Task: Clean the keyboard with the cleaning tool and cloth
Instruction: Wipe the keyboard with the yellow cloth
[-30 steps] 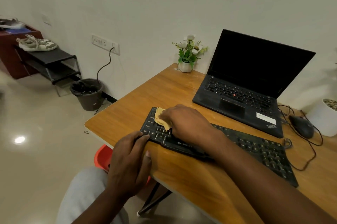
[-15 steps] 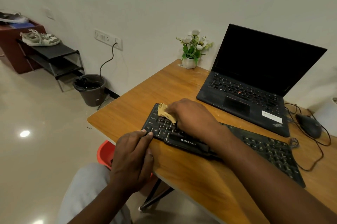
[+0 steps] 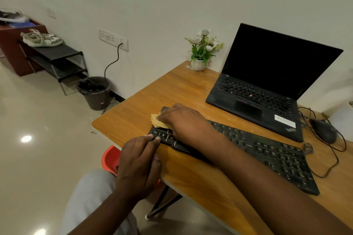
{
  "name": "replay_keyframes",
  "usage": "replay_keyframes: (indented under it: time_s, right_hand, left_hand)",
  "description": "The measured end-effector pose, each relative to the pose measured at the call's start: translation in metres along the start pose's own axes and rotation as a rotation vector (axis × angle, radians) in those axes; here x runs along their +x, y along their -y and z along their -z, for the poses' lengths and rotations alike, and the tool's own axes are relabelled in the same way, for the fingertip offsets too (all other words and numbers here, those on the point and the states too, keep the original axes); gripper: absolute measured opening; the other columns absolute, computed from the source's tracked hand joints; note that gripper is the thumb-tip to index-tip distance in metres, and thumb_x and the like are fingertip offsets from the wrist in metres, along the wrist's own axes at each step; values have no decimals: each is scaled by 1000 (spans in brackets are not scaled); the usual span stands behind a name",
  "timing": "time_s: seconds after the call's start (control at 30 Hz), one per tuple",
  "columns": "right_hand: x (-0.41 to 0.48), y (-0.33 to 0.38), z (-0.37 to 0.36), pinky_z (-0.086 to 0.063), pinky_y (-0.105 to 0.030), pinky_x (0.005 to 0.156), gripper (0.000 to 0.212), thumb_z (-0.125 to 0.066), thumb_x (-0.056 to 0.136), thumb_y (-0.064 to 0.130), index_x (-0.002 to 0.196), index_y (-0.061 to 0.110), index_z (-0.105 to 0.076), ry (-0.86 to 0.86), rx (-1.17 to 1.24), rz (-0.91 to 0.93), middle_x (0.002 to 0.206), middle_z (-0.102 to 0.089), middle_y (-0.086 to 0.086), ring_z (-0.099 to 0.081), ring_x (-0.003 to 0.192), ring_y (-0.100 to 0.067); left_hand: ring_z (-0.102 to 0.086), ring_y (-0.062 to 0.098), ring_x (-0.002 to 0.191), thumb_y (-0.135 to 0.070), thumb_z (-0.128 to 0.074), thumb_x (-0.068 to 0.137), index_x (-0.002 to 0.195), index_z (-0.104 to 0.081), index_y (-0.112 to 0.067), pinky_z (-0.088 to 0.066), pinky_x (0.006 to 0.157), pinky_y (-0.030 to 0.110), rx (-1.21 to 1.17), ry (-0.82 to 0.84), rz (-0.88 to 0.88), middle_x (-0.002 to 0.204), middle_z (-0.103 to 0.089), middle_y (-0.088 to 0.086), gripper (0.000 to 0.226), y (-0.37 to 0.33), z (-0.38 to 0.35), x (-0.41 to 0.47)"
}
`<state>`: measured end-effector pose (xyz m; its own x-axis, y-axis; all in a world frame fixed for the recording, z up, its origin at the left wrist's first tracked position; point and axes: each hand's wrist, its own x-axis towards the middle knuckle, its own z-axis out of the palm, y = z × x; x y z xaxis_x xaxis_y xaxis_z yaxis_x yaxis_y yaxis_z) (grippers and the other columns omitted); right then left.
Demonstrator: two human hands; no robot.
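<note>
A black keyboard (image 3: 267, 150) lies slantwise on the wooden table (image 3: 183, 89). My right hand (image 3: 187, 122) presses a yellow cloth (image 3: 158, 121) onto the keyboard's left end, near its far left corner. My left hand (image 3: 139, 160) rests at the table's near edge, with its fingertips on the keyboard's front left corner by the Ctrl key. No separate cleaning tool shows in the head view.
An open black laptop (image 3: 267, 85) stands behind the keyboard. A small white pot of flowers (image 3: 200, 53) sits at the table's far corner. A black mouse (image 3: 323, 131) with its cable lies at the right. A red stool (image 3: 110, 158) stands below the table edge.
My right hand has slid the cloth leftward over the keys, from the upper left rows to the keyboard's left edge. My left hand keeps its hold on the front left corner.
</note>
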<state>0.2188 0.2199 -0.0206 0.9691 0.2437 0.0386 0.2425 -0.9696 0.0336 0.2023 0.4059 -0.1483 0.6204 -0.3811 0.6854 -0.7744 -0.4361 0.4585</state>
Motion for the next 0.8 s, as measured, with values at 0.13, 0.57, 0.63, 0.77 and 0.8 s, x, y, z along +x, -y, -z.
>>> replay_keyframes:
  time_s: [0.13,0.57,0.63,0.77,0.8]
  right_hand:
    - [11,-3,-7,-55,-43,86,35,-65,94,4,125,20,-71,-55,-52,-116,130,-69,-1,-57,116,-25]
    - [-35,-21,20,-49,-38,108,57,-60,98,3,147,31,-64,90,81,100,154,-59,15,-48,143,-11]
    - [-25,-25,15,-53,-41,103,50,-63,99,10,144,32,-65,55,43,39,150,-63,13,-52,139,-14]
    - [-16,-24,7,-58,-44,94,36,-68,100,21,134,34,-72,-31,81,-103,130,-71,3,-63,121,-20]
    - [-18,-20,7,-58,-45,95,36,-67,99,17,131,32,-73,-20,93,-105,129,-71,1,-63,120,-21]
  left_hand:
    - [-58,24,121,-29,-48,95,127,-69,-5,-43,101,43,1,13,10,125,-65,11,45,0,1,0]
    - [-58,24,120,-30,-47,96,128,-70,-5,-43,100,44,11,21,14,126,-66,12,46,1,-1,0]
    - [-58,24,120,-30,-48,96,128,-69,-5,-43,100,44,10,25,11,126,-66,11,46,0,0,1]
    - [-58,23,120,-29,-47,97,129,-69,-6,-43,101,43,12,29,9,125,-65,10,45,-1,2,0]
    - [-58,23,120,-29,-47,97,128,-69,-6,-43,101,43,12,25,9,125,-66,10,45,-1,2,0]
